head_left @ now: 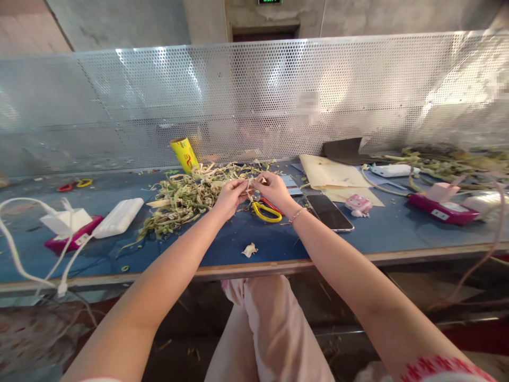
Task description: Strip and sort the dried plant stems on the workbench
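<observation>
My left hand (231, 198) and my right hand (274, 190) meet above the blue table, fingertips almost touching. Both are closed in a pinch around something small and pale, too little to name. Just behind and left of them spreads a heap of dried, curled plant strips (185, 199), green and straw-coloured. Below my right hand lie scissors (267, 213) with yellow handles, and a red handle or strip shows beside them. A small whitish scrap (249, 250) rests nearer the table's front edge.
A yellow tube (184, 155) stands tilted behind the heap. To the right are a phone (329, 212), a pink figurine (358, 205), brown paper (334, 172) and a magenta power strip (442, 208). On the left sit a white power bank (119, 217) and cables. A perforated metal screen (222, 95) closes the back.
</observation>
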The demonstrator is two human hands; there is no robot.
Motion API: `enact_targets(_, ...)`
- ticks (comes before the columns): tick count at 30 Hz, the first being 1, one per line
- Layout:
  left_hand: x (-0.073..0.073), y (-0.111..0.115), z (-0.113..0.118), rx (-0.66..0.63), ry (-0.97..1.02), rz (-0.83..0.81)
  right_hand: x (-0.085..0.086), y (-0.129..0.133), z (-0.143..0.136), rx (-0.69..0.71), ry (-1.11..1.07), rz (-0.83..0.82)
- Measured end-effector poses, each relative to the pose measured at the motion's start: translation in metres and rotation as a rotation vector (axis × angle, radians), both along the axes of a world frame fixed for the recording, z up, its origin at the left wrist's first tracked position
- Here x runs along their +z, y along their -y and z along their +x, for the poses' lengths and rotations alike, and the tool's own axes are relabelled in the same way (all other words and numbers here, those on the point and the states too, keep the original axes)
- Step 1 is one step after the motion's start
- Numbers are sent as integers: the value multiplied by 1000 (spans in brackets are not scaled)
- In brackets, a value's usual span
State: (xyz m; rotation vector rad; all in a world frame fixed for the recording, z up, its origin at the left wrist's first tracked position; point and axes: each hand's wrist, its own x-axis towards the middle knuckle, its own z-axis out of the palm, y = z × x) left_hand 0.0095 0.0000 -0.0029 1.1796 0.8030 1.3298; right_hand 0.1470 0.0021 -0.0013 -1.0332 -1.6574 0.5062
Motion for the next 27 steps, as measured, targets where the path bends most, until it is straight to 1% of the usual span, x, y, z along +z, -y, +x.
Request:
enact_targets(6,1,2,0,-7,-16,0,4,5,1,-1,16,-18)
enact_targets(10,3,4,2,-8,-14,-19,3,5,0,-31,50,-45)
enact_targets(13,2,4,2,-8,-8,-12,2,3,0,-34,50,-25)
enact_targets(18,0,0,0,-38,-10,-16,1,0,0,61,14,6)
enact_targets(22,-1,-1,-1,-46,-22,-8,1,0,0,96,-9,3)
enact_targets(24,-1,0,-1,-30,-22,-3,1,1,0,137,-65,-28)
enact_targets(27,0,1,-1,4,-21,4,1,1,-1,226,-204,-118)
